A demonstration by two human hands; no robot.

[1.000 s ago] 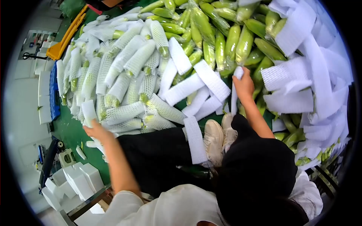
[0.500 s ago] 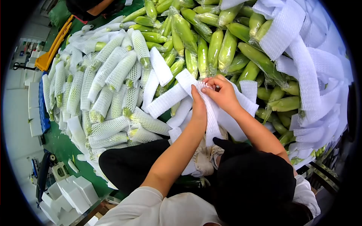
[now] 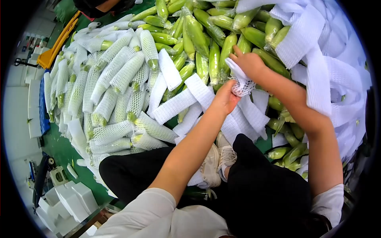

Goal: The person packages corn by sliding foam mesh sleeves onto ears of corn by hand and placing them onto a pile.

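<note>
My left hand [image 3: 227, 97] is closed on a white foam net sleeve [image 3: 241, 88], whose near end is stretched into open mesh. The sleeve runs up from that grip and passes beside and partly under my right hand [image 3: 251, 63]. Beyond the sleeve, my right hand reaches over the pile of green corn cobs [image 3: 227, 51] in clear wrap. Its visible fingers are extended and apart close to the cobs; the other fingers are hidden. Flat foam sleeves [image 3: 174, 106] lie just left of my left hand, with more below it.
Cobs in foam sleeves [image 3: 113, 101] are heaped at the left. A large stack of white sleeves [image 3: 341, 79] rises at the right. White foam boxes [image 3: 75, 202] stand lower left, near a yellow cart handle [image 3: 49, 59] farther back. Another person's arm [image 3: 107, 5] shows at the top.
My hands have moved apart and to the right with the foam sleeve. My right hand has left its pinch and moved up toward the wrapped cobs; the sleeve's end is now stretched.
</note>
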